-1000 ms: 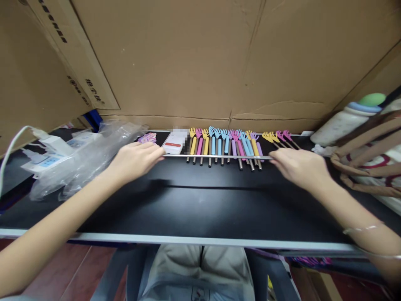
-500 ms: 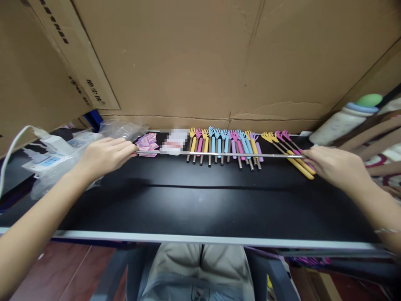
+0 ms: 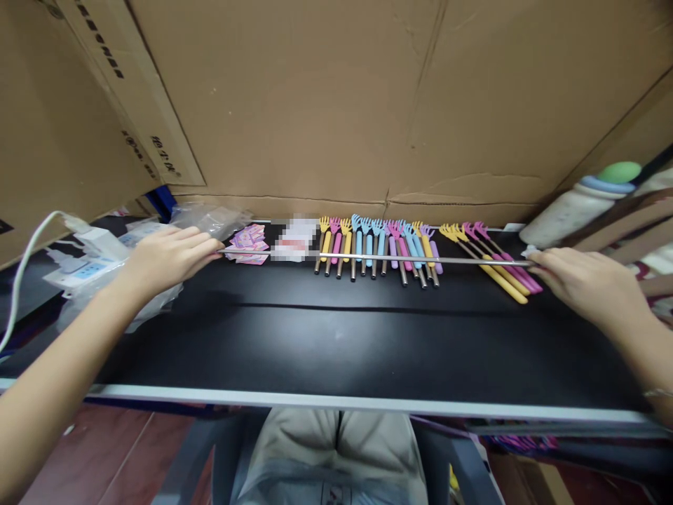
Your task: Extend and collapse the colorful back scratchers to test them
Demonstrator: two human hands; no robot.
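A thin telescopic metal rod (image 3: 378,257) is stretched out level above the black table (image 3: 336,337). My left hand (image 3: 165,256) pinches its left end and my right hand (image 3: 583,284) pinches its right end, both closed on it. Under the rod lies a row of several small back scratchers (image 3: 376,245) with yellow, pink, blue and purple hand-shaped heads. A few extended scratchers (image 3: 491,259) with yellow and pink handles lie slanted just left of my right hand.
Clear plastic bags (image 3: 210,219) and a white power strip (image 3: 84,263) with a cable sit at the left. Small pink cards (image 3: 248,242) and a white box (image 3: 294,242) lie by the row. Cardboard boxes (image 3: 341,105) wall the back. A bottle (image 3: 573,207) and bag are at the right.
My hands have moved apart, left hand leftward and right hand rightward, and the rod between them has grown much longer. The extended scratchers at the right have come into view.
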